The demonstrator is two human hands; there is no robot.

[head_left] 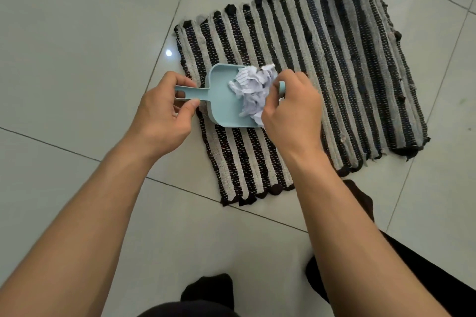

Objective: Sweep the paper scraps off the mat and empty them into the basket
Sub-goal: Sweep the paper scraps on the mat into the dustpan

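Note:
A striped black-and-cream woven mat lies on the tiled floor. On its left part rests a small light-blue dustpan, and my left hand grips its handle. A heap of white paper scraps fills the pan's open side. My right hand is closed around a light-blue brush, of which only the end of the handle shows; its bristles are hidden behind the hand at the pan's mouth. No basket is in view.
Pale floor tiles surround the mat on all sides. My dark-clothed legs and a foot in a dark sock are at the bottom, with another leg beside the mat's near right corner.

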